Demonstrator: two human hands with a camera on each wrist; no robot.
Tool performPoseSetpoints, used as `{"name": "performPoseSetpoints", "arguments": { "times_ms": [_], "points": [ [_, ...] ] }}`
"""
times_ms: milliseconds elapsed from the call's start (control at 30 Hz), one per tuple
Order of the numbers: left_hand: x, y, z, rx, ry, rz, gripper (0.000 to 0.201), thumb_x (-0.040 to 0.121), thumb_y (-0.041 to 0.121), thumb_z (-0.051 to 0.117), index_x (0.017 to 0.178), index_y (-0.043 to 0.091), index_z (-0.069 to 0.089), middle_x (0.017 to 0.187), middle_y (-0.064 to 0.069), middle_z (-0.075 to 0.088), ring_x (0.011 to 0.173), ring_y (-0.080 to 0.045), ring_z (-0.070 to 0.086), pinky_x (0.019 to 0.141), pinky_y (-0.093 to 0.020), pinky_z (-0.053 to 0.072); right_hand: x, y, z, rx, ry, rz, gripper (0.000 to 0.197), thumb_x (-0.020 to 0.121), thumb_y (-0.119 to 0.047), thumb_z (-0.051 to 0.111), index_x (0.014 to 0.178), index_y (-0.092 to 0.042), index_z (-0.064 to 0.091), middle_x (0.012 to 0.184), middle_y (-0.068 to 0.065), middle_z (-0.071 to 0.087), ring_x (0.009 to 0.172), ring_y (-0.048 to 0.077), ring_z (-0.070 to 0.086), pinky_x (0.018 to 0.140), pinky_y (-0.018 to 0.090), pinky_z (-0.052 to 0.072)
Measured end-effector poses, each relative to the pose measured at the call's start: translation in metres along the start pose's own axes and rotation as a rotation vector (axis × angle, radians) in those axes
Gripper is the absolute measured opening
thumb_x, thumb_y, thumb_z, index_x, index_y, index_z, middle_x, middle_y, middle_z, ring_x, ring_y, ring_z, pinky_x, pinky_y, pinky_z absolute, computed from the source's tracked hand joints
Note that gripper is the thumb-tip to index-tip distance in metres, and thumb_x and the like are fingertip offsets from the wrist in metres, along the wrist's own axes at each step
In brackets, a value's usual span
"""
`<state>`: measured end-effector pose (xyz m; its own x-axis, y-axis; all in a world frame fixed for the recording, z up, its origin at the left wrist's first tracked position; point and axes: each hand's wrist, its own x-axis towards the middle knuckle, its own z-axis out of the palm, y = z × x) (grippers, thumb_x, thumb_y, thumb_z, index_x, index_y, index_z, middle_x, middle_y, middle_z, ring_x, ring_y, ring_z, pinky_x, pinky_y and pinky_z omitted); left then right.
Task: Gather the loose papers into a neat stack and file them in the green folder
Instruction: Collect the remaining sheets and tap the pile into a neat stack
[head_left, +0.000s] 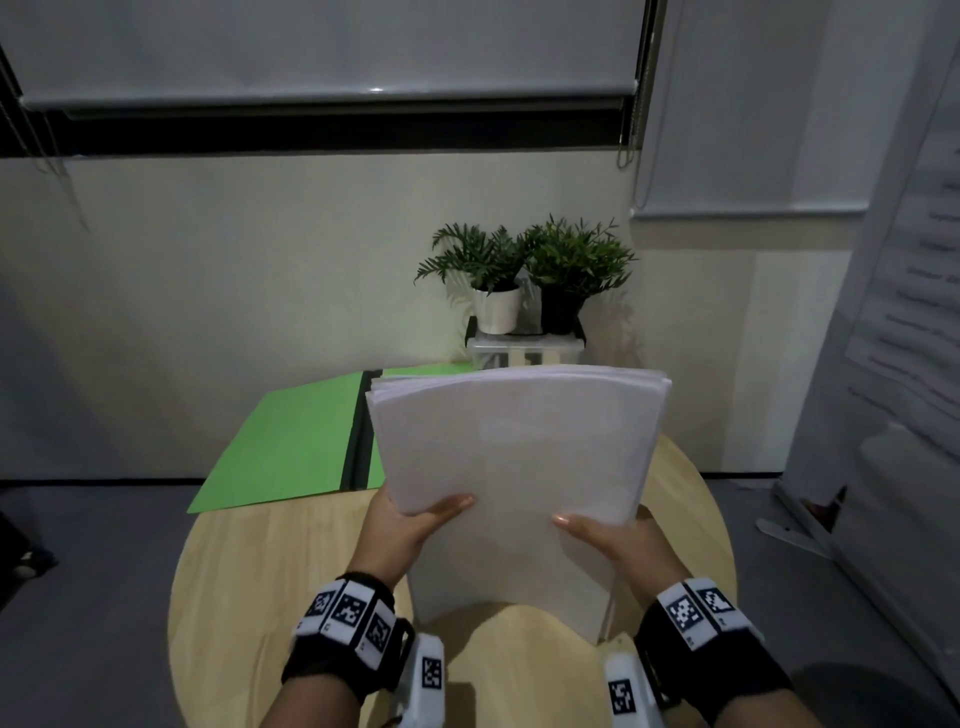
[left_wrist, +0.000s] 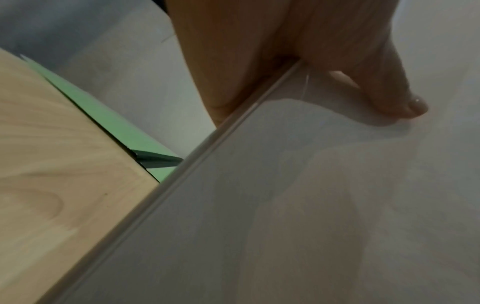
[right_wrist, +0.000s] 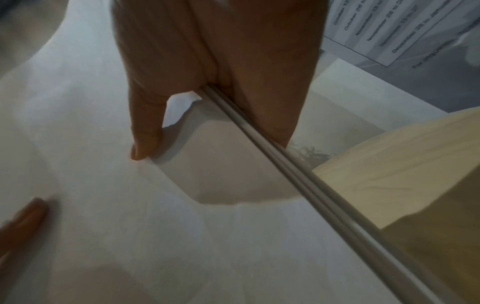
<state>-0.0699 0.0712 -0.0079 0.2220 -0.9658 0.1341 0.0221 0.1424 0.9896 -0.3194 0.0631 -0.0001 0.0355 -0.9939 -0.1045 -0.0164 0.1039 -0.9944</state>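
Left hand (head_left: 410, 525) and right hand (head_left: 608, 535) each pinch a side edge of the papers (head_left: 514, 447), thumbs on top. Gathering looks done: one stack, top edges slightly fanned, centre frame. Filing left: folder (head_left: 280, 441) lies open on table (head_left: 249, 571), centre-left, behind stack

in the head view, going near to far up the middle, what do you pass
round light wooden table → left hand and right hand gripping the white paper stack → open green folder → clear plastic box → two potted green plants → cream wall
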Motion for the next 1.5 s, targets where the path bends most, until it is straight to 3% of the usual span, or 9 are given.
{"name": "performPoseSetpoints", "arguments": {
  "times_ms": [233,333,433,600,700,933,1133,1300,1500],
  "points": [
    [0.001,-0.001,0.008,0.017,-0.007,-0.068,0.055,0.043,0.035,0.094,0.092,0.017,0.073,0.090,0.005,0.079,0.086,-0.013,0.074,0.074,-0.029,0.057,0.000,-0.005,0.025,-0.038,0.136,-0.220,0.091,0.044,-0.032,0.093,0.121,-0.017,0.047,0.107,-0.003,0.066,0.095,0.010,0.066,0.079,0.030,0.056],
    [0.002,-0.003,0.002,0.019,0.050,-0.097,0.032,0.058,0.017,0.090,0.085,0.017,0.073,0.078,0.009,0.079,0.078,-0.010,0.074,0.066,-0.023,0.056,-0.003,-0.007,0.025,-0.003,0.193,-0.248,0.077,0.055,-0.022,0.089,0.114,-0.023,0.039,0.098,-0.013,0.060,0.086,0.000,0.060,0.070,0.017,0.048],
    [-0.003,-0.007,-0.003,0.015,0.087,-0.088,0.030,0.060,0.015,0.088,0.086,0.014,0.074,0.075,0.008,0.079,0.076,-0.011,0.075,0.061,-0.020,0.056,-0.001,0.001,0.017,0.029,0.239,-0.296,0.066,0.060,-0.034,0.083,0.111,-0.031,0.041,0.100,0.000,0.068,0.089,0.015,0.068,0.073,0.029,0.056],
    [0.002,0.005,0.012,0.006,0.111,-0.020,0.023,0.062,0.011,0.087,0.080,0.018,0.073,0.071,0.014,0.077,0.068,-0.004,0.073,0.059,-0.017,0.056,-0.004,-0.006,0.033,-0.102,0.229,-0.471,0.025,0.094,-0.018,0.050,0.109,-0.038,0.044,0.105,-0.021,0.057,0.098,-0.009,0.058,0.086,0.006,0.044],
    [0.014,0.019,0.015,-0.029,0.105,0.045,0.023,0.065,0.007,0.084,0.077,0.019,0.069,0.066,0.019,0.075,0.061,0.002,0.070,0.057,-0.017,0.056,-0.002,-0.016,0.031,-0.102,0.258,-0.524,0.023,0.096,-0.016,0.046,0.115,-0.026,0.038,0.097,-0.029,0.044,0.076,-0.010,0.052,0.066,-0.009,0.035],
    [0.014,-0.007,0.008,-0.018,0.119,0.008,0.024,0.063,0.011,0.086,0.078,0.020,0.069,0.066,0.017,0.075,0.076,-0.014,0.068,0.057,-0.019,0.054,0.009,0.011,0.032,-0.149,0.239,-0.459,0.023,0.097,-0.024,0.040,0.118,-0.022,0.030,0.108,-0.006,0.055,0.098,0.015,0.058,0.069,0.007,0.043],
    [0.015,0.001,-0.002,-0.038,0.105,0.050,0.040,0.045,0.043,0.088,0.077,0.022,0.074,0.077,0.014,0.078,0.073,-0.006,0.072,0.061,-0.019,0.057,0.011,-0.004,0.039,-0.191,0.238,-0.501,0.017,0.099,-0.020,0.036,0.103,-0.036,0.034,0.098,-0.017,0.053,0.086,-0.017,0.053,0.068,0.000,0.040],
    [0.026,0.017,0.005,-0.047,0.119,0.119,0.013,0.075,0.012,0.078,0.085,0.018,0.072,0.073,0.017,0.077,0.069,0.000,0.072,0.061,-0.013,0.055,0.014,-0.022,0.046,-0.159,0.321,-0.569,0.013,0.098,-0.023,0.036,0.087,-0.031,0.035,0.083,-0.007,0.047,0.076,-0.004,0.051,0.066,0.012,0.040],
    [0.015,-0.001,0.005,-0.050,0.080,0.035,0.036,0.051,0.039,0.085,0.079,0.019,0.073,0.074,0.015,0.078,0.069,0.001,0.071,0.057,-0.014,0.054,0.012,0.010,0.044,-0.106,0.252,-0.466,0.019,0.099,-0.017,0.032,0.115,-0.026,0.027,0.108,-0.005,0.053,0.102,0.018,0.057,0.070,0.002,0.042]
  ]
}}
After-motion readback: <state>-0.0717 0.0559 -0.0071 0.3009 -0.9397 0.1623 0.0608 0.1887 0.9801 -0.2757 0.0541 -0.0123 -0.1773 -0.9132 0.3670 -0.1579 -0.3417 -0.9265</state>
